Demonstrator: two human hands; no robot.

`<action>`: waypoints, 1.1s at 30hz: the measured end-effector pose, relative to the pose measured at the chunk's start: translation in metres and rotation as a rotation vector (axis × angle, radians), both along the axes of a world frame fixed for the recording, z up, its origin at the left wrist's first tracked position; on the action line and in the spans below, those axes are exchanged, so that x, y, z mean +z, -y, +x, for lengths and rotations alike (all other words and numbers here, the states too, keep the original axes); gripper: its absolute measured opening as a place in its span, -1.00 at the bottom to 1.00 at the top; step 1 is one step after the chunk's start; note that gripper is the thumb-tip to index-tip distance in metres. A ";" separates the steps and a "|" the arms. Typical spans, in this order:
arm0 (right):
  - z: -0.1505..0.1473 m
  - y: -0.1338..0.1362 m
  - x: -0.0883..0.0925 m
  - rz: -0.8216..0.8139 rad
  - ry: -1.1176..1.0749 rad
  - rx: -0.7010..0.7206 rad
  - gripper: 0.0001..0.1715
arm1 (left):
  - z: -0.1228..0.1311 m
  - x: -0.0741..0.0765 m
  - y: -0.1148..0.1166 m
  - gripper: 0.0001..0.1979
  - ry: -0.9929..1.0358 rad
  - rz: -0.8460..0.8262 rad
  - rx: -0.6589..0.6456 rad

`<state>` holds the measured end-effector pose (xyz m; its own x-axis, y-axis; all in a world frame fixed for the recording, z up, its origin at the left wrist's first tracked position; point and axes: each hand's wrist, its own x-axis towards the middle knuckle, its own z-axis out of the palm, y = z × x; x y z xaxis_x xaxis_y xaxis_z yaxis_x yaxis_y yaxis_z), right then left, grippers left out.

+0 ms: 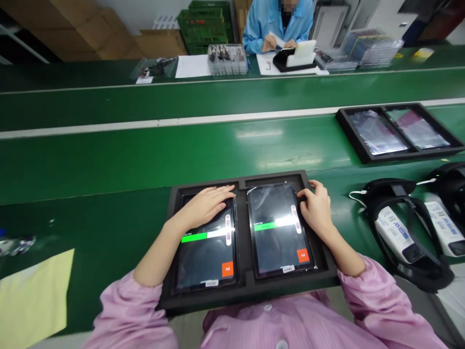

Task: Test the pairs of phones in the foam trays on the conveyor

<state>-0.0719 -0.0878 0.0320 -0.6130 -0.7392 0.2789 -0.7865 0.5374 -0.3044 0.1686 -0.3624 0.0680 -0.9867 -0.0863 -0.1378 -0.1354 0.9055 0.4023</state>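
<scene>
A black foam tray [246,242] lies at the bench's near edge with two tablets side by side in its compartments. Across the upper part of the left tablet [203,264] my left hand [205,206] lies flat, fingers stretched out to the right. The right tablet [276,247] is lit; both screens show a green bar and an orange square marked "Fail". My right hand [317,206] is at the tray's upper right rim, its bent fingers around the edge beside the right tablet. Part of the left screen is hidden under my hand.
Another black tray [366,157] holding two film-covered tablets lies at far right. Black headsets [410,194] with white cables and white labelled boxes [395,232] are at right. Yellow paper [36,300] lies at left. Across the green bench [163,150], a person in blue [278,24] works.
</scene>
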 end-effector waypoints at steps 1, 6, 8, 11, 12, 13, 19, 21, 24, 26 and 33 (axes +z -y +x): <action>0.000 0.000 0.000 -0.002 -0.007 0.001 -0.72 | 0.000 0.001 -0.001 -0.53 -0.003 0.007 -0.001; -0.002 -0.001 0.001 -0.006 -0.010 0.008 -0.72 | 0.000 0.001 -0.001 -0.54 -0.005 0.011 0.011; -0.001 -0.001 0.002 0.000 -0.003 0.005 -0.72 | 0.000 0.000 0.000 -0.54 -0.016 0.006 0.008; -0.001 -0.001 0.002 0.005 0.001 -0.006 -0.73 | 0.000 -0.002 0.001 -0.53 -0.029 -0.006 -0.006; -0.001 -0.001 0.003 0.006 0.002 -0.010 -0.73 | 0.000 -0.003 0.001 -0.53 -0.032 -0.011 -0.012; -0.001 -0.001 0.003 0.008 0.004 -0.013 -0.73 | 0.000 -0.003 0.001 -0.52 -0.035 -0.017 -0.018; 0.000 -0.001 0.001 -0.013 0.054 -0.018 -0.68 | 0.002 0.001 0.000 -0.49 -0.087 -0.136 0.087; -0.002 -0.001 0.000 -0.060 0.088 0.009 -0.63 | 0.005 0.006 0.000 -0.51 -0.137 -0.210 0.272; -0.014 0.002 -0.001 -0.179 0.173 0.069 -0.59 | 0.007 0.011 0.005 -0.55 -0.198 -0.337 0.708; -0.029 0.010 0.001 -0.240 0.250 0.061 -0.55 | 0.005 0.011 0.013 -0.55 -0.087 -0.348 0.892; -0.072 0.067 0.010 -0.126 0.294 0.048 -0.80 | -0.026 0.007 0.035 -0.44 0.246 -0.303 0.852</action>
<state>-0.1439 -0.1548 0.0423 -0.6465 -0.7399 0.1859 -0.6783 0.4459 -0.5840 0.1431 -0.3969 0.0751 -0.5202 -0.8332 -0.1877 -0.8514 0.5231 0.0378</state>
